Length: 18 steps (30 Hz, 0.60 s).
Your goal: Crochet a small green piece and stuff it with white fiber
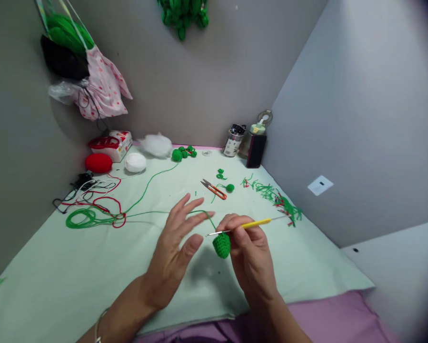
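Note:
My right hand (249, 247) is closed round a crochet hook (256, 223) with a yellow handle, its silver tip pointing left. A small cup-shaped piece of green crochet (221, 246) hangs at the hook, beside the right fingertips. From the piece a strand of green yarn (207, 213) rises and passes over the fingers of my left hand (180, 238). That hand is open, fingers spread and thumb apart, just left of the hook tip. The strand runs on left to a loose coil of green yarn (81, 218) on the table.
Orange-handled thread snips (214, 189) lie beyond my hands, near a small green ball (230, 188). Yarn scraps (285, 205) are strewn at right. Red yarn (98, 163), white yarn (135, 162) and white stuffing (156, 145) sit at back left. A phone (256, 151) leans at the back right.

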Tool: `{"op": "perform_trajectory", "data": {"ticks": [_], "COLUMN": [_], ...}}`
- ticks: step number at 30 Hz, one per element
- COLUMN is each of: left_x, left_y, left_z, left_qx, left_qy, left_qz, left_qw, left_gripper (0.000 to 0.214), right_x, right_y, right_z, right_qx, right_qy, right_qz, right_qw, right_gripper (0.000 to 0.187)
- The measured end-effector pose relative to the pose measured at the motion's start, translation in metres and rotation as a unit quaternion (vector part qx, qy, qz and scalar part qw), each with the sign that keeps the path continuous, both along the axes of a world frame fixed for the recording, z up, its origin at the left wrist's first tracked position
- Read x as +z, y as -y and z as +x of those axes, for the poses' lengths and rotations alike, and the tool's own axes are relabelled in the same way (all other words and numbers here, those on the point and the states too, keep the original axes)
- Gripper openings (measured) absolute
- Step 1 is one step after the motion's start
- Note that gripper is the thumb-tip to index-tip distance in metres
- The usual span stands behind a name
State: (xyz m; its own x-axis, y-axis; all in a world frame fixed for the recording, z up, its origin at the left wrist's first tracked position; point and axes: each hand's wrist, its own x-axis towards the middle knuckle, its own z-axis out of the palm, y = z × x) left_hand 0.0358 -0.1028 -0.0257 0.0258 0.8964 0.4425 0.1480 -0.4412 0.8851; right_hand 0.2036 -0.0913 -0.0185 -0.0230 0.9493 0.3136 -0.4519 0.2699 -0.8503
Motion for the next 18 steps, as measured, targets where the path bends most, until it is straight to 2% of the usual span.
{"op": "perform_trajectory", "data": {"ticks": [2, 4, 6, 9, 11, 15, 18], "left_x": [0.004, 0.013, 0.021, 0.028, 0.028, 0.022, 0.018], "left_y": [0.004, 0.006, 0.008, 0.01, 0.011, 0.009, 0.007], "left_z": [-0.002, -0.004, -0.005, -0.002, 0.003, 0.012, 0.01], "left_qx": [0.041, 0.056, 0.008, -0.082, -0.118, -0.122, -0.072], "left_qy": [0.106, 0.219, 0.272, 0.277, 0.294, 0.36, 0.354], "left_qz": [-0.046, -0.092, -0.139, -0.197, -0.221, -0.199, -0.125], "left_qw": [0.992, 0.97, 0.952, 0.937, 0.922, 0.904, 0.924], "left_gripper": [0.029, 0.028, 0.03, 0.036, 0.041, 0.045, 0.047], "right_x": [-0.002, -0.004, -0.005, -0.007, -0.008, -0.008, -0.008], "right_y": [-0.001, -0.001, 0.0, 0.002, 0.004, 0.005, 0.005], "right_z": [0.0, 0.0, 0.0, -0.001, -0.002, -0.003, -0.003], "right_qx": [-0.015, -0.023, -0.018, 0.006, 0.018, 0.028, 0.035], "right_qy": [-0.001, -0.006, -0.007, -0.005, -0.006, -0.004, 0.004], "right_qz": [-0.006, -0.014, -0.019, -0.022, -0.022, -0.017, -0.008], "right_qw": [1.0, 1.0, 1.0, 1.0, 1.0, 0.999, 0.999], "right_gripper": [0.016, 0.016, 0.016, 0.016, 0.016, 0.015, 0.015]}}
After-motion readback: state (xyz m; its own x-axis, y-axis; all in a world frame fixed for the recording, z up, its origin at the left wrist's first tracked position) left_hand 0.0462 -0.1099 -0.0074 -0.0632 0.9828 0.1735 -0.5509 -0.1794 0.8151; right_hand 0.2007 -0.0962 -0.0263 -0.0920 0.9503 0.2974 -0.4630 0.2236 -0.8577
